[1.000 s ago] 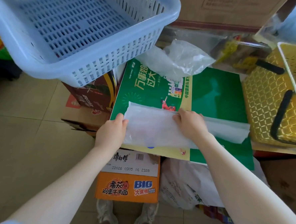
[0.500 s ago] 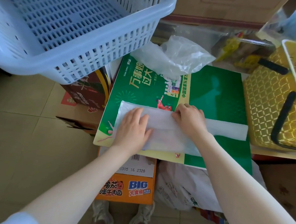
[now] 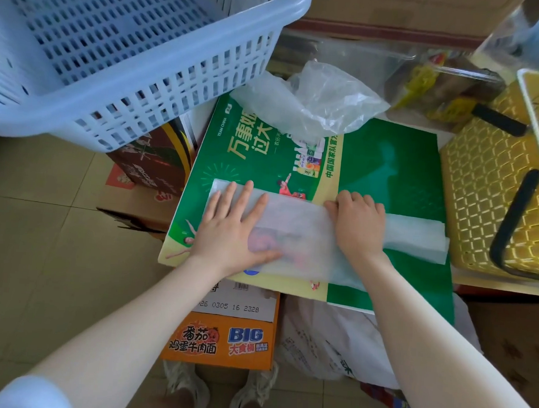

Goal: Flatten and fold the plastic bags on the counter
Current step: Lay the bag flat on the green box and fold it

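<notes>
The flattened plastic bag [image 3: 298, 234] lies as a long white strip across the near part of the green board [image 3: 389, 179] that serves as the desk, its right end reaching the board's right edge beside the yellow basket [image 3: 483, 201]. The left hand [image 3: 232, 226] presses it flat with fingers straight and spread, gripping nothing; the right hand [image 3: 357, 225] rests on the strip's middle with fingers curled under, knuckles down, though whether they pinch the film I cannot tell. The bag looks thin, limp, nearly weightless and slippery, likely to spring back, so pin one end and lift the other by its edge. A crumpled bag [image 3: 312, 102] waits at the far edge.
</notes>
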`<state>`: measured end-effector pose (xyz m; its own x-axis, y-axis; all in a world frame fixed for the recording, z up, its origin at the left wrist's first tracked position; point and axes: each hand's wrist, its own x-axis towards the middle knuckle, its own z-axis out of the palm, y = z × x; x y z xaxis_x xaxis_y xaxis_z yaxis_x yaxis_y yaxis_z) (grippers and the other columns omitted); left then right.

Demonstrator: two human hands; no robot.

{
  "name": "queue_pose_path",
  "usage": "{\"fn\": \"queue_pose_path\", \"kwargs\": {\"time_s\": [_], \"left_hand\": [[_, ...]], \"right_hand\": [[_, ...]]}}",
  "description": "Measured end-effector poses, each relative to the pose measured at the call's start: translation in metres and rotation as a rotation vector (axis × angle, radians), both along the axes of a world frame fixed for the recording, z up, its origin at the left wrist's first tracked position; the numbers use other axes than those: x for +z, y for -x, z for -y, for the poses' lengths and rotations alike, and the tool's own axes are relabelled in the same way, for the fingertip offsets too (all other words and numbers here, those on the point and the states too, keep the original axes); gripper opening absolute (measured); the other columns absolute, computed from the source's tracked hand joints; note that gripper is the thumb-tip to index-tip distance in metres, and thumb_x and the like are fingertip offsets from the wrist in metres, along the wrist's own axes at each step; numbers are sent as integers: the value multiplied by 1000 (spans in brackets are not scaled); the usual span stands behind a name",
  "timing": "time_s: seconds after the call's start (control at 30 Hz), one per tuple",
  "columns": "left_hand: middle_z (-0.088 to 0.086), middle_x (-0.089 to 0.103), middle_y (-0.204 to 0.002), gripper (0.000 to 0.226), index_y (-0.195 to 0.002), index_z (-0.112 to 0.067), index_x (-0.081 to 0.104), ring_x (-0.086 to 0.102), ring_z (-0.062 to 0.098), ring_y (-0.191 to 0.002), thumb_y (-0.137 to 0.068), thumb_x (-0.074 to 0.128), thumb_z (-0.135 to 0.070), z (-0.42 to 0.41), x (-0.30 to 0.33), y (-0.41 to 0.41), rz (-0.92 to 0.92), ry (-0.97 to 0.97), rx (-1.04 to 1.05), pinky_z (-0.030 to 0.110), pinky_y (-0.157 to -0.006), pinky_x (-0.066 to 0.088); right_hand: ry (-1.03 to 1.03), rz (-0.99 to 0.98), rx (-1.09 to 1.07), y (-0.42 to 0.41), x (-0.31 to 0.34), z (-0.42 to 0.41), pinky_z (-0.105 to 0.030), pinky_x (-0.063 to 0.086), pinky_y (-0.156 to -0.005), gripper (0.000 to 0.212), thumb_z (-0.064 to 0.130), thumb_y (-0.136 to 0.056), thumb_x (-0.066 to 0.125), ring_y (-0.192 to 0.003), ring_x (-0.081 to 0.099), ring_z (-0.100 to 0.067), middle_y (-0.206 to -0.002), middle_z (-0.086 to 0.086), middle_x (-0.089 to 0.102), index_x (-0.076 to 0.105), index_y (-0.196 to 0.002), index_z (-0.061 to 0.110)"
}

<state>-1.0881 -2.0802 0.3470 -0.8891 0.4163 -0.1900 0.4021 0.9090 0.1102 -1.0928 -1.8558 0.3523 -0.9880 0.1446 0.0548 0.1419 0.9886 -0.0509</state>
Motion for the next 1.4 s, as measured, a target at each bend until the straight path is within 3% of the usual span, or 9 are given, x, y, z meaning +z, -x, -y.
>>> {"fn": "queue_pose_path", "kwargs": {"time_s": [0.13, 0.43, 0.6, 0.7, 0.77, 0.9, 1.07, 1.23, 1.4], "left_hand": [[3, -19, -154, 108, -143, -41, -11, -19, 32, -140, -49, -3, -94, 0, -1, 2, 5, 4, -39, 43, -111, -17], [7, -22, -153, 105, -142, -44, -12, -19, 43, -137, -51, 9, -93, -1, 4, 3, 3, 55, -82, 48, -109, -16], [10, -23, -153, 107, -141, -42, -15, -19, 41, -138, -51, 12, -93, -4, 9, 4, 11, 96, -102, 53, -111, -12], [3, -11, -156, 111, -147, -29, 2, -9, 29, -142, -56, 20, -89, -5, 8, 5, -46, 56, -186, 46, -113, -10], [3, 5, -156, 112, -147, -19, 14, 2, 24, -143, -58, 26, -86, -7, 8, 6, -46, 24, -230, 39, -113, -8], [2, -6, -155, 122, -148, -13, 2, -4, 20, -143, -53, 23, -88, -7, 6, 8, -8, 34, -221, 31, -112, -12], [3, -20, -154, 128, -145, -14, -15, -16, 17, -141, -49, 14, -93, -9, 11, 7, 45, 105, -198, 32, -114, -13], [15, -14, -154, 117, -147, -14, -5, -14, 27, -142, -62, 22, -90, -57, 20, -13, 9, 21, -56, 39, -113, -13], [3, -19, -154, 97, -146, -28, -8, -16, 21, -142, -75, 35, -77, -102, 3, -40, 46, -54, -131, 40, -115, -9]], "right_hand": [[-140, -35, 23, -10, 2, -10, -28, 37, -53, 33, 31, -83, 43, -51, 52, -28, -53, -9, 56, 51, -60, 9], [-159, -21, 2, -22, -7, -35, -31, 37, -55, 35, 32, -87, 39, -52, 55, -30, -61, -12, 57, 52, -66, 6], [-114, -5, -151, -28, 8, -37, -44, 41, -79, 36, 32, -89, 38, -86, 55, -37, -90, -21, 61, 56, -88, 1], [-6, -93, 87, -33, 19, 2, -50, 40, -98, 48, 35, -86, 36, -115, 52, -40, -122, -23, 57, 59, -111, 1], [47, -1, 203, -40, 13, 30, -49, 34, -105, 58, 41, -88, 32, -130, 43, -36, -139, -18, 47, 51, -130, 5], [88, 224, 103, -53, -3, 21, -48, 26, -109, 73, 57, -87, 20, -137, 33, -33, -149, -13, 33, 34, -144, 13], [54, 322, -101, -77, -1, -49, -42, -2, -116, 81, 67, -81, 3, -145, -4, -26, -158, -8, -3, -1, -150, 24], [36, 338, -200, -85, 1, -72, -44, -6, -117, 82, 70, -83, 7, -144, -6, -33, -157, -12, -6, -4, -149, 23], [42, 324, -194, -86, -4, -73, -44, -6, -117, 82, 71, -82, 8, -144, -8, -33, -157, -11, -8, -6, -149, 26]]}}
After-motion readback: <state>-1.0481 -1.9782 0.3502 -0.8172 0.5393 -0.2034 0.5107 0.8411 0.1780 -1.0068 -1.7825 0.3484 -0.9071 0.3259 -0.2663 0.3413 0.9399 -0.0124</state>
